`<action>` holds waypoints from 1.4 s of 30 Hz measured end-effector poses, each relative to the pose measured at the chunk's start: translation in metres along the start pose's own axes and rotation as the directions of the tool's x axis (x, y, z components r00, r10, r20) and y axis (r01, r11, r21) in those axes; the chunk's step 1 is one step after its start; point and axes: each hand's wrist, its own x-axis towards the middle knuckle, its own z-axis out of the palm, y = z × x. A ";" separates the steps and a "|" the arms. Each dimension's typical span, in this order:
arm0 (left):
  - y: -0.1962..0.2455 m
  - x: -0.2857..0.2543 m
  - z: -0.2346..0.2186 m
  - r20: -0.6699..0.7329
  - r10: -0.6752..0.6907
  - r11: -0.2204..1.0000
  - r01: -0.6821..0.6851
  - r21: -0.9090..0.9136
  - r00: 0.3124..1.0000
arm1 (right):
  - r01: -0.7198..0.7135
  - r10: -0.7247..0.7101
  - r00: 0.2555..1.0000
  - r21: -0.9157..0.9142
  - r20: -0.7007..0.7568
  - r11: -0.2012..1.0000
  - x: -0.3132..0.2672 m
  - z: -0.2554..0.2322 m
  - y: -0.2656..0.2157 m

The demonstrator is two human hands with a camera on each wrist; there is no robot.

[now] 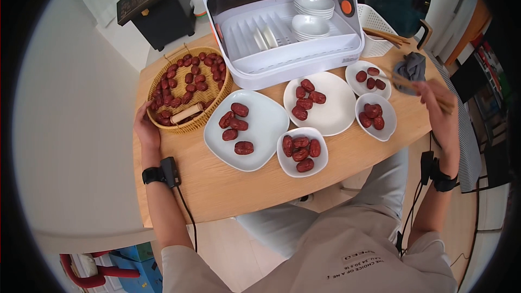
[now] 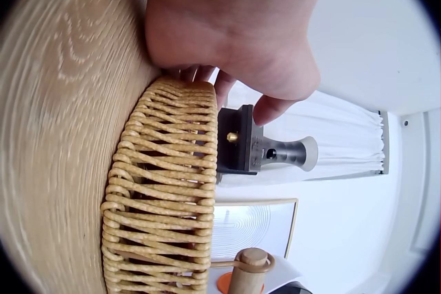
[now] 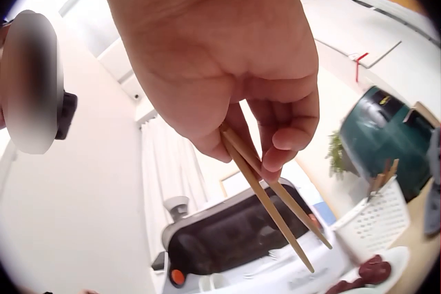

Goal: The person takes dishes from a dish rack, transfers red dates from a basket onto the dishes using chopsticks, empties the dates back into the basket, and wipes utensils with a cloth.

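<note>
– Right wrist view: the right hand (image 3: 238, 66) pinches two chopsticks (image 3: 268, 204), slim tapering wood, tips apart!
– And the left hand (image 2: 234, 32)?
– Touching the basket (image 2: 162, 204), coarse woven strands; palm masks its fingers, so I can't tell whether they grip.
– Inside that basket, wrinkled red dates (image 1: 189, 78), some partly behind a wooden handle (image 1: 187, 114)!
– More dates on smooth pale plates (image 1: 336, 111) and in bowls (image 1: 320, 164). From overhead, the chopsticks blur near a crumpled grey cloth (image 1: 411, 68).
– Beyond, a white dish box (image 1: 298, 66) hides the table's (image 1: 233, 195) far edge!

Head view looks down, 2 wrist views close; head and left share basket (image 2: 164, 182).
</note>
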 end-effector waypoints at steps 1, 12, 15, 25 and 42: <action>0.003 -0.001 0.004 0.003 -0.039 0.998 0.039 -0.055 0.999 | 0.071 -0.071 0.997 -0.002 -0.013 0.997 0.006 0.005 -0.018; 0.000 0.001 0.005 -0.035 -0.041 0.996 0.038 -0.084 0.999 | 0.344 -0.612 0.674 0.558 0.413 0.755 0.084 0.243 -0.197; 0.002 0.001 0.007 -0.059 -0.039 0.998 0.035 -0.058 0.998 | 0.425 -0.655 0.665 0.539 0.360 0.727 0.112 0.319 -0.215; -0.005 0.005 -0.002 -0.050 -0.034 0.998 0.031 -0.063 0.998 | 0.582 -0.751 0.592 0.489 0.292 0.650 0.113 0.335 -0.233; 0.006 -0.002 0.010 -0.047 -0.055 0.992 0.049 -0.119 0.997 | 0.206 -0.545 0.701 0.601 0.460 0.772 0.113 0.290 -0.200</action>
